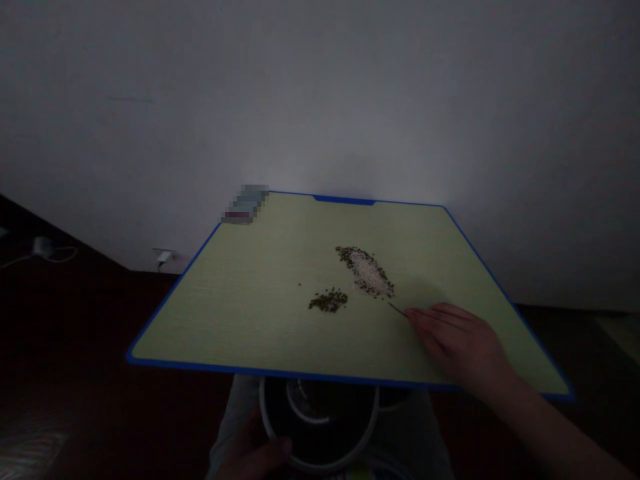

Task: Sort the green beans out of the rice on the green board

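Note:
My right hand (455,333) is over the right part of the board, fingers closed round a thin pointed stick (397,309). The stick's tip is just short of a heap of pale grains (367,272) edged with small dark beans. To the left of the tip lies a smaller pile of greenish-brown beans (328,301). Below the board's near edge, my left hand (260,453) grips the rim of a round dark bowl (319,460) over my lap. The thumb shows on the rim; the other fingers are mostly hidden.
The pale yellow tabletop (215,320) has a blue edge, and its far side is near a plain wall (350,100). A blurred-out flat item (246,205) rests at its far left corner. A plug (165,257) sits low on the wall at left.

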Available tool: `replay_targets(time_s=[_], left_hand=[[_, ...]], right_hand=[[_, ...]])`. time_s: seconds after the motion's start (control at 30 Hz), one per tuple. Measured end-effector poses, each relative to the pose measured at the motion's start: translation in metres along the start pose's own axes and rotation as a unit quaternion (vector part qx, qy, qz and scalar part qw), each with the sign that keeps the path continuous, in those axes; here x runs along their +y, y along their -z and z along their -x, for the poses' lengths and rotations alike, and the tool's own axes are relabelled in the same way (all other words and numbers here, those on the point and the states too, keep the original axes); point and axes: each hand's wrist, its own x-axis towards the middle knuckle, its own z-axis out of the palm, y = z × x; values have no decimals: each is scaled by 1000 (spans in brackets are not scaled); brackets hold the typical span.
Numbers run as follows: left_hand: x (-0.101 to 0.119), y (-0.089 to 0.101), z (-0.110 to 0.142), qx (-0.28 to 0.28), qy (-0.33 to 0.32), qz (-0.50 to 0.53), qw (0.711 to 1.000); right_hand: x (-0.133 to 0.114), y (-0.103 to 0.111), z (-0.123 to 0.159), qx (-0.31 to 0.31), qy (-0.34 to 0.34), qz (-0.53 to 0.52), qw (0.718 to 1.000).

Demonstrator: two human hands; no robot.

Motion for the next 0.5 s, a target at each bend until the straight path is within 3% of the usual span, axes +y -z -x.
replay_targets(time_s=[0.5], left_hand=[[0,-3,2,21,-1,4,1000]], right_hand=[[4,-7,-12,-18,-31,-15,999]])
